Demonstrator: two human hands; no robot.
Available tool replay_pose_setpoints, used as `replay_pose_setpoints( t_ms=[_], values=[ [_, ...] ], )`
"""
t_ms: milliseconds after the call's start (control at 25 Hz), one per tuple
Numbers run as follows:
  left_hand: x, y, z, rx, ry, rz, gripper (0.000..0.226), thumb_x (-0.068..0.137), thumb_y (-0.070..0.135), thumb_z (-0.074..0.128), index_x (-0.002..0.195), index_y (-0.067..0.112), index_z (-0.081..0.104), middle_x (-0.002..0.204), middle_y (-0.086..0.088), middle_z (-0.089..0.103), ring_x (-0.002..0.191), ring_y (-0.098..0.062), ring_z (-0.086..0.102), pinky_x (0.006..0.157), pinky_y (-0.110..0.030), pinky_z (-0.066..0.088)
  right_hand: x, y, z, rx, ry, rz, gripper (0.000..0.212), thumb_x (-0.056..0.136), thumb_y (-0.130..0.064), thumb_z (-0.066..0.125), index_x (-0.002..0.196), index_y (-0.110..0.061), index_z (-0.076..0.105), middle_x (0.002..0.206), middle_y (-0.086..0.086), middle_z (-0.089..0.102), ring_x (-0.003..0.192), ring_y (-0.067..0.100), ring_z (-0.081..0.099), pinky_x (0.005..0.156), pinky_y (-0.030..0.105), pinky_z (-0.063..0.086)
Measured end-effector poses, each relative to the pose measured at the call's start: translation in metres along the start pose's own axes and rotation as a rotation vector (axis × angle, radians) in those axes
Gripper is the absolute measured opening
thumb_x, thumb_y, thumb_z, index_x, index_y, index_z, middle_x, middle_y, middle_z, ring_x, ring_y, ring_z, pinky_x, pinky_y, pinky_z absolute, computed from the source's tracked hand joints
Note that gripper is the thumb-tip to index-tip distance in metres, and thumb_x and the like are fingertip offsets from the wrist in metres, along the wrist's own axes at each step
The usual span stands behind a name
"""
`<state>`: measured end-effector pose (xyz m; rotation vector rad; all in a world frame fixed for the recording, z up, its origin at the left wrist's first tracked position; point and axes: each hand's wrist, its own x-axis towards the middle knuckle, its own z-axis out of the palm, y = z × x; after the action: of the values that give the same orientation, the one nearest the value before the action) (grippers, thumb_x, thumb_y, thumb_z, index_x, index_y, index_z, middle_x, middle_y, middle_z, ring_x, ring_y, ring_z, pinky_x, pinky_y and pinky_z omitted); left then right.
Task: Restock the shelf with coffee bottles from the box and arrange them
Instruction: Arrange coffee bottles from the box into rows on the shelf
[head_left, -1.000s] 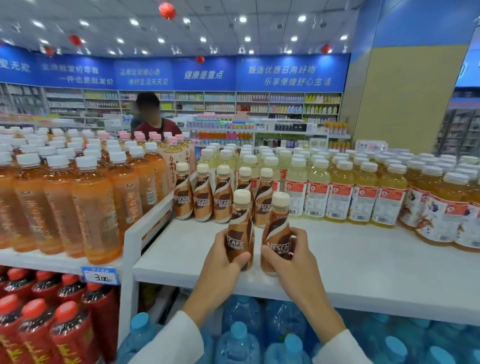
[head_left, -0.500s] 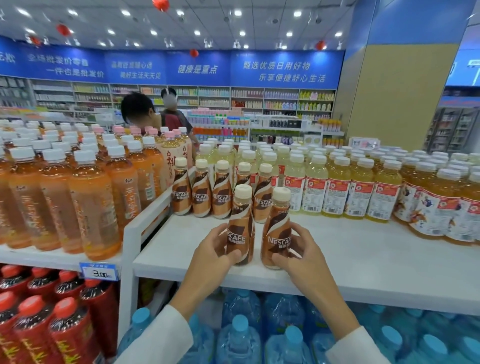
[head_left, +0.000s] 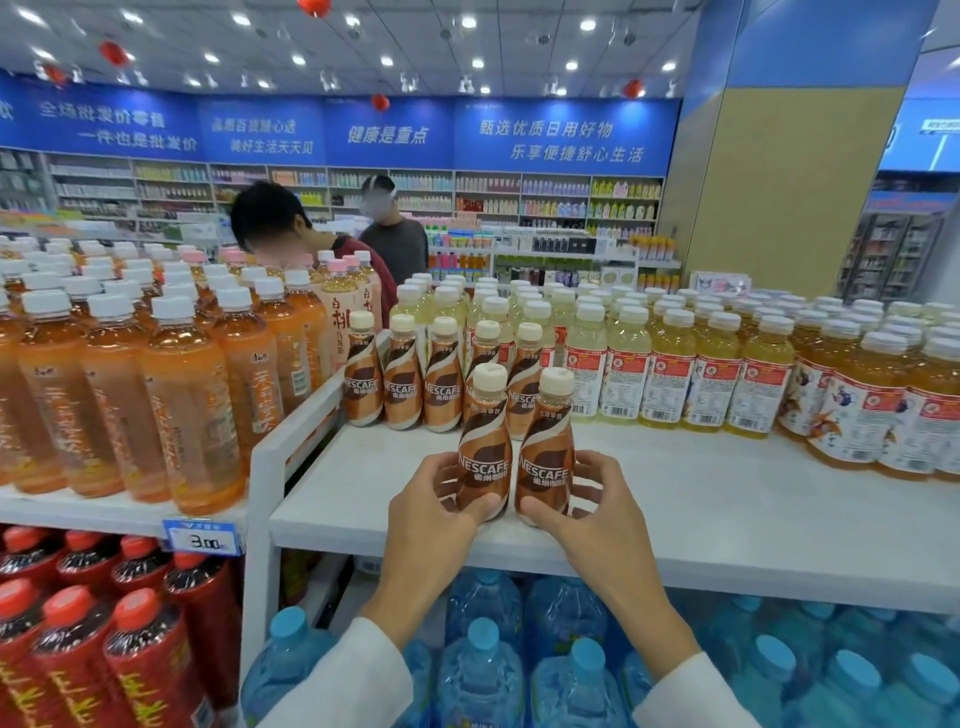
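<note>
Our left hand clamps its fingers round the left coffee bottle, our right hand round the right coffee bottle. Both stand upright, side by side, at the front of the white shelf, with the stocked row behind.

brown-and-cream swirled coffee bottles, cream caps

NESCAFE ran across the left coffee bottle and the right coffee bottle at 6 o'clock. A price tag at 8 o'clock read 3.00. The blue banner at 12 o'clock read 健康是重点.
</note>
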<state>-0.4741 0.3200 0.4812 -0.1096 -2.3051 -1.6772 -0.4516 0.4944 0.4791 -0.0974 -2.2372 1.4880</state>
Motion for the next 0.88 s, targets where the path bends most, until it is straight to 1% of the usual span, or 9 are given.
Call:
replay_pose_setpoints(
  t_ms=[80, 160, 280, 360, 440, 560, 640, 720, 880],
  values=[
    [-0.002, -0.001, 0.000, -0.011, -0.006, 0.015, 0.057, 0.073, 0.031, 0.088, 0.123, 0.030, 0.059, 0.116, 0.013, 0.068, 0.104, -0.004, 0.065, 0.087, -0.016, 0.051, -0.002, 0.000, 0.002, 0.007, 0.032, 0.003, 0.074, 0.069, -0.040, 0.090, 0.129, -0.030, 0.048, 0.117, -0.015, 0.062, 0.104, 0.002, 0.063, 0.089, 0.025, 0.054],
    [-0.002, -0.002, 0.002, -0.017, 0.005, 0.026, 0.064, 0.070, 0.034, 0.090, 0.126, 0.027, 0.060, 0.118, 0.012, 0.065, 0.105, -0.005, 0.065, 0.080, -0.011, 0.050, -0.003, 0.001, 0.005, -0.006, 0.049, -0.014, 0.065, 0.071, -0.037, 0.089, 0.125, -0.030, 0.053, 0.114, -0.014, 0.066, 0.103, 0.004, 0.065, 0.090, 0.026, 0.056],
    [0.000, -0.005, 0.003, -0.004, 0.054, 0.036, 0.062, 0.071, 0.034, 0.089, 0.126, 0.025, 0.061, 0.120, 0.008, 0.065, 0.105, -0.008, 0.065, 0.087, -0.020, 0.054, -0.004, -0.001, 0.008, 0.015, 0.019, -0.022, 0.056, 0.074, -0.031, 0.088, 0.122, -0.031, 0.058, 0.113, -0.014, 0.068, 0.101, 0.003, 0.066, 0.089, 0.024, 0.056],
    [0.002, -0.007, 0.001, 0.013, 0.073, 0.029, 0.059, 0.075, 0.034, 0.087, 0.127, 0.026, 0.061, 0.120, 0.008, 0.065, 0.107, -0.009, 0.064, 0.093, -0.027, 0.055, -0.003, -0.005, 0.012, 0.035, -0.004, -0.025, 0.054, 0.075, -0.029, 0.088, 0.119, -0.033, 0.058, 0.111, -0.016, 0.068, 0.100, 0.000, 0.066, 0.086, 0.018, 0.054],
    [0.004, -0.009, -0.006, 0.044, 0.098, 0.018, 0.059, 0.077, 0.035, 0.085, 0.129, 0.026, 0.060, 0.120, 0.011, 0.064, 0.108, -0.008, 0.061, 0.095, -0.028, 0.052, -0.001, -0.009, 0.022, 0.040, -0.027, -0.027, 0.052, 0.075, -0.027, 0.087, 0.117, -0.035, 0.058, 0.109, -0.019, 0.067, 0.099, -0.002, 0.065, 0.084, 0.014, 0.052],
    [0.013, -0.011, -0.027, 0.060, 0.156, -0.018, 0.056, 0.079, 0.032, 0.084, 0.128, 0.026, 0.059, 0.114, 0.015, 0.061, 0.106, -0.008, 0.059, 0.095, -0.027, 0.049, 0.007, -0.016, 0.052, 0.025, -0.054, -0.041, 0.053, 0.077, -0.030, 0.086, 0.123, -0.030, 0.061, 0.113, -0.015, 0.068, 0.103, 0.003, 0.065, 0.093, 0.024, 0.054],
    [0.023, -0.012, -0.043, 0.044, 0.197, -0.061, 0.051, 0.079, 0.028, 0.084, 0.122, 0.027, 0.056, 0.114, 0.011, 0.063, 0.106, -0.011, 0.060, 0.098, -0.032, 0.051, 0.016, -0.022, 0.079, 0.021, -0.075, -0.058, 0.056, 0.079, -0.032, 0.084, 0.129, -0.026, 0.060, 0.119, -0.013, 0.067, 0.108, 0.007, 0.063, 0.097, 0.030, 0.054],
    [0.037, -0.016, -0.058, 0.048, 0.243, -0.089, 0.048, 0.080, 0.026, 0.084, 0.118, 0.026, 0.054, 0.118, 0.005, 0.065, 0.108, -0.015, 0.061, 0.102, -0.038, 0.051, 0.025, -0.030, 0.107, 0.022, -0.097, -0.072, 0.057, 0.080, -0.033, 0.082, 0.132, -0.025, 0.059, 0.123, -0.012, 0.066, 0.111, 0.009, 0.062, 0.099, 0.033, 0.053],
    [0.066, -0.028, -0.076, 0.094, 0.315, -0.087, 0.050, 0.082, 0.024, 0.081, 0.126, 0.017, 0.061, 0.123, 0.001, 0.069, 0.117, -0.020, 0.063, 0.104, -0.045, 0.050, 0.046, -0.041, 0.150, 0.033, -0.114, -0.086, 0.051, 0.080, -0.030, 0.081, 0.126, -0.025, 0.060, 0.119, -0.008, 0.067, 0.107, 0.011, 0.062, 0.097, 0.032, 0.052]
  ],
)
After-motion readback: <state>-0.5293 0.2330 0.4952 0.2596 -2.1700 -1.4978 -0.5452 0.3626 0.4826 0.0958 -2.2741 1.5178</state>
